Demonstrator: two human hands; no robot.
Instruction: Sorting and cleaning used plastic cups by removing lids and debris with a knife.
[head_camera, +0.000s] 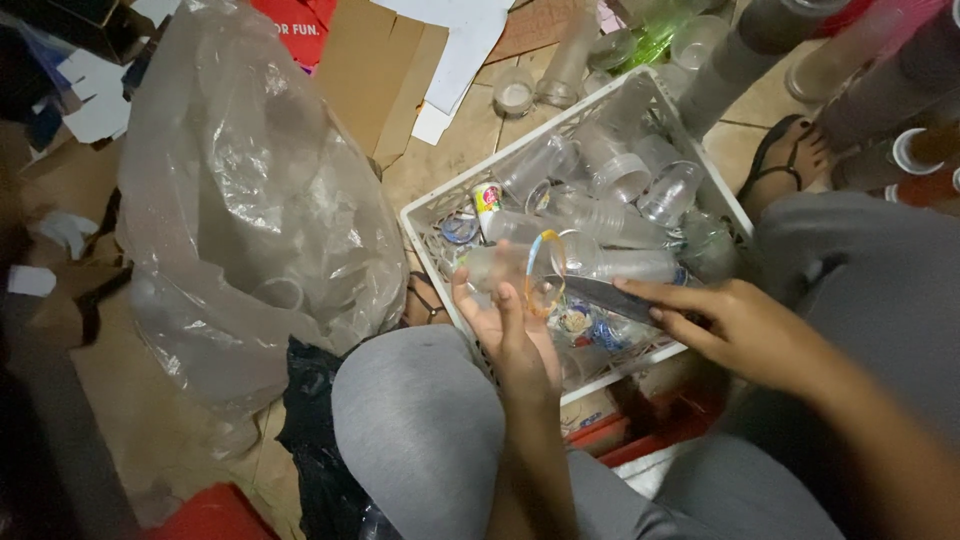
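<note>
Clear plastic cup held over white lattice crate; knife blade set at its rim.

Left hand (515, 330) is closed around a frosted, tapered plastic cup (512, 268) lying sideways above the near left corner of the crate (432, 212). Right hand (735, 325) pinches a dull grey knife blade (608, 297), its handle hidden under the fingers. More clear cups fill the crate, hard to count. A crumpled translucent plastic bag (250, 190) lies beside the crate's left edge.

Informal recycling sorting spot, I'm guessing.
I'm seeing tiled floor (470, 140) piling with plastic cups (600, 215), cardboard (375, 70), big plastic bag (250, 190).
</note>
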